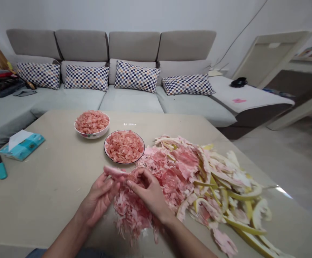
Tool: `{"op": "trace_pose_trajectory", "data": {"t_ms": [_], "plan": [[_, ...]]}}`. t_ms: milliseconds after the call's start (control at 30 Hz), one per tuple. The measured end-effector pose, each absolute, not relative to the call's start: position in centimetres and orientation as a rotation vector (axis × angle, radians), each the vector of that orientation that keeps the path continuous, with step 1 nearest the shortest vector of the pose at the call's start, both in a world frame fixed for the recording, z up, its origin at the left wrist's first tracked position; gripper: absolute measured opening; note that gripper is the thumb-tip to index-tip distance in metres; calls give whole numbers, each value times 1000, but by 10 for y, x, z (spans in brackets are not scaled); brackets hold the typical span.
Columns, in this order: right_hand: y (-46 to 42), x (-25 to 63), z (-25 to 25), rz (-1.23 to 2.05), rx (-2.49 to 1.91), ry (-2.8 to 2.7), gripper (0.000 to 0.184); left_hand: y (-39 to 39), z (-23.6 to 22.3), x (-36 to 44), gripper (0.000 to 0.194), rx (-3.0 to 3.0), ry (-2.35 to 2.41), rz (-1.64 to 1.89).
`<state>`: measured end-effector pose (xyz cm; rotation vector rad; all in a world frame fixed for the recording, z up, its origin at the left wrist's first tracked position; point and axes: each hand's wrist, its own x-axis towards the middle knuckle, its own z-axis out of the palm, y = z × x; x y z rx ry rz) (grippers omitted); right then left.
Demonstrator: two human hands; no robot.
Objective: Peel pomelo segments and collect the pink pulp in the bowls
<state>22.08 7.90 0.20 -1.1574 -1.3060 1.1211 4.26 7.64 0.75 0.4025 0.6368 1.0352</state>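
Head: pink segment between hands

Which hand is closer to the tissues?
Left. The left hand holds the fruit piece, to the right of the tissues and nearer the person. The right hand is farther right, at the piece's other end.

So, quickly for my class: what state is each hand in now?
Left hand: fingers closed on a pink fruit segment.
Right hand: thumb and fingers pinched at the segment's other end.
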Motion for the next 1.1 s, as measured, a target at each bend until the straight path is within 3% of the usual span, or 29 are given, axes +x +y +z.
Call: {"op": "trace_pose_trajectory", "data": {"t_ms": [133,267,367,533,1100], "plan": [[77,216,2,1273,-1146,-1237,24,75,6,47,32,581,859,1039],[73,209,0,1420,-1051,-1201,26,70,3,55,39,640,919,1026],[72,208,1,1455,-1036,-1252,24,68,2,57,29,653,875,1019],[77,216,7,1187,-1109,-1457,10,71,2,53,24,766,926,1067],[80,219,-4,695,-1175,-1623,14,73,5,55,30,946,1055,1108]]}}
